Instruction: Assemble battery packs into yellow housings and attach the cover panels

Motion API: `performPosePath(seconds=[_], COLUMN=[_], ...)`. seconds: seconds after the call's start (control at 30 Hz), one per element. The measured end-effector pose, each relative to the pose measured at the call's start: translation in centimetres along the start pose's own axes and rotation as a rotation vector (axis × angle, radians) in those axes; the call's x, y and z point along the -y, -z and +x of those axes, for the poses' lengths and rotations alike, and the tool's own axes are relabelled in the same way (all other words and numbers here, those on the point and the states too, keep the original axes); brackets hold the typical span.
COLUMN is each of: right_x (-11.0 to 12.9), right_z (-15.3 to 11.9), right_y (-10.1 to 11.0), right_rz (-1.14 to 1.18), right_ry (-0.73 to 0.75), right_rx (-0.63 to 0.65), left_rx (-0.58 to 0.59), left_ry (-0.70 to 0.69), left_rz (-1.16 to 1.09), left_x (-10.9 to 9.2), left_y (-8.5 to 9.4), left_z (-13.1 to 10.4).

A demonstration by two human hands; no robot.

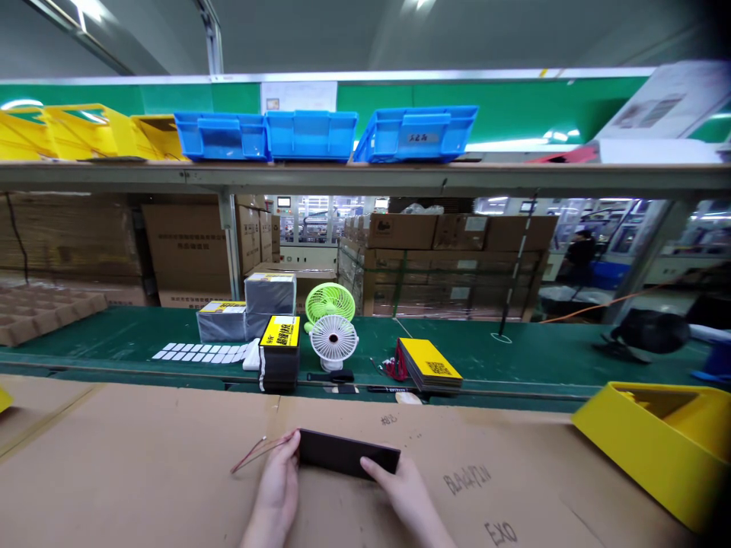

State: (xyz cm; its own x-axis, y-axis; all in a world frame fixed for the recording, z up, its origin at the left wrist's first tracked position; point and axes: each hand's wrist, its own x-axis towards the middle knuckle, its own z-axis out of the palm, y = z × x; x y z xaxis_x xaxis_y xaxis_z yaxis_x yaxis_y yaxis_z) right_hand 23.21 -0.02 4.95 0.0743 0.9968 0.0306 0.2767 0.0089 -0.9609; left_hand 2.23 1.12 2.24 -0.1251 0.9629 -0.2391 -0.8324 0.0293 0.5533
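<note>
A flat black rectangular pack with thin wires, by its look a battery pack [343, 454], is held above the cardboard in both hands. My left hand [281, 476] grips its left end between thumb and fingers. Thin reddish wires [251, 454] with a small pale connector stick out to the left of that hand. Closed on the right end, my right hand [397, 483] has its thumb on the near face and its fingers mostly hidden behind. Beyond the hands, on the green bench, stand a stack of black packs with a yellow top [279, 354] and a yellow-topped stack with a QR code [429, 364].
Brown cardboard [171, 464] covers the near surface. A white fan [334, 341] and a green fan [330, 303] stand on the green bench [531, 358]. White labels [199, 353] lie left. A yellow bin [656, 449] is at right; blue bins [311, 137] line the shelf.
</note>
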Motion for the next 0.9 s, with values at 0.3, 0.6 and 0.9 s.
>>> performPosePath(seconds=[0.3, 0.6, 0.9], right_x=[-0.15, -0.19, -0.71], right_z=[-0.02, 0.07, 0.17], right_y=[-0.05, 0.01, -0.03], right_rz=[0.015, 0.006, 0.016], right_ry=[0.021, 0.0, 0.004], right_rx=[0.002, 0.005, 0.01], left_rx=[0.014, 0.007, -0.015], left_ry=[0.003, -0.008, 0.003], left_rz=[0.009, 0.011, 0.001], left_x=[0.07, 0.02, -0.22], left_y=[0.19, 0.03, -0.36], left_z=[0.13, -0.03, -0.34])
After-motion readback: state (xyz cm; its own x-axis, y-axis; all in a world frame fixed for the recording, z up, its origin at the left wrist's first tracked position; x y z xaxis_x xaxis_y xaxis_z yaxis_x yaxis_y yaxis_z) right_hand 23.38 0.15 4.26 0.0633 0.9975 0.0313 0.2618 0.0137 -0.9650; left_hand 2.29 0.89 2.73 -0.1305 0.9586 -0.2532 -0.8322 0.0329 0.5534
